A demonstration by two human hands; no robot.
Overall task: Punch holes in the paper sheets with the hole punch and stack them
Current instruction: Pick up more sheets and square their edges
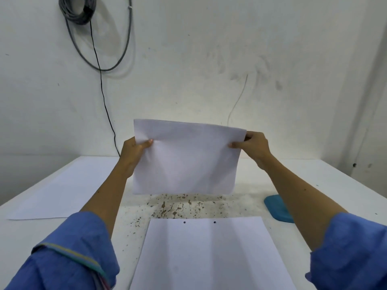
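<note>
I hold a white paper sheet (186, 158) upright in the air above the table's middle. My left hand (133, 150) pinches its left edge and my right hand (254, 146) pinches its right edge. Directly in front of me lies a stack of sheets (209, 256) whose top sheet has two punched holes near its far edge. Another white sheet or pile (60, 191) lies flat on the left side of the table. A blue object (276, 207), possibly the hole punch, sits at the right, partly hidden behind my right forearm.
The white table (326, 176) has brown speckled stains in its middle, below the held sheet. A white wall stands close behind it, with a grey cable coil (77, 9) hanging at upper left and a black cord (104, 101) running down to the table's back edge.
</note>
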